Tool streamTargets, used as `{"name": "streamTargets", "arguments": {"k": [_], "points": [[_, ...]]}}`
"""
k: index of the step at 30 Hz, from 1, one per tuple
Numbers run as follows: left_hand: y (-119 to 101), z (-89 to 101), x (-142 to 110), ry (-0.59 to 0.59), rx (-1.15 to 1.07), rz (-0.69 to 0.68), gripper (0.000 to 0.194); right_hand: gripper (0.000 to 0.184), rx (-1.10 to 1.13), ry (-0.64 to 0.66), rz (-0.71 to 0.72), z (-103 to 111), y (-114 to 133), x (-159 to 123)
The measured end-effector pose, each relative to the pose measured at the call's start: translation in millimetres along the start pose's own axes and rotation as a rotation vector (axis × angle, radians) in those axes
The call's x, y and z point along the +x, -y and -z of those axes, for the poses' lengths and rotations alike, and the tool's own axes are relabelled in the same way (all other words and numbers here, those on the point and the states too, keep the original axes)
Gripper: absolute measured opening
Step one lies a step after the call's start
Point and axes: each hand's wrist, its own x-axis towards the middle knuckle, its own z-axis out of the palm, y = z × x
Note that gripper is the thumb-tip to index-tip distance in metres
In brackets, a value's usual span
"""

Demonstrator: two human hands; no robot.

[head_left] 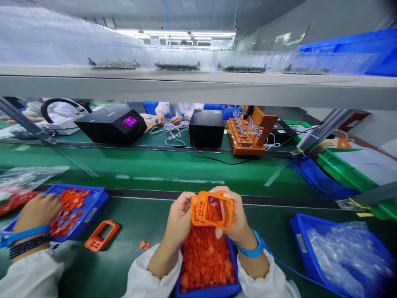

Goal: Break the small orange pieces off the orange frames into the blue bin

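Observation:
My left hand point(180, 214) pinches the left edge of an orange plastic frame point(194, 212) with a window and small button holes. My right hand point(237, 213) grips the right side of another orange plastic frame point(230, 210), which overlaps the first. I cannot tell whether the two touch. Directly below both hands, a blue bin point(233, 265) holds a heap of small orange-red plastic pieces point(206, 258). A few loose pieces point(144, 245) lie on the green mat left of my left forearm. Farther left rests a separate orange frame point(102, 236), flat on the mat.
At left a co-worker's hand point(37, 213) is over a blue tray point(101, 194) of orange pieces. A blue bin point(299, 223) with clear plastic bags point(338, 252) stands right. Beyond the green belt point(149, 169) are black boxes point(206, 128) and an orange fixture point(251, 132). A shelf point(198, 89) crosses above.

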Motion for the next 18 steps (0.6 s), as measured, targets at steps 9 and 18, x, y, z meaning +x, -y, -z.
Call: {"name": "streamTargets", "arguments": {"k": [9,18], "points": [[-14,-16.1,-2,-0.077,-0.287,0.277,0.038,0.088,-0.010,0.063,0.040,-6,-1,0],[11,-20.9,-9,-0.162,-0.279,0.155,0.036,0.080,-0.084,0.053,0.073,-12,-4,-1]]}}
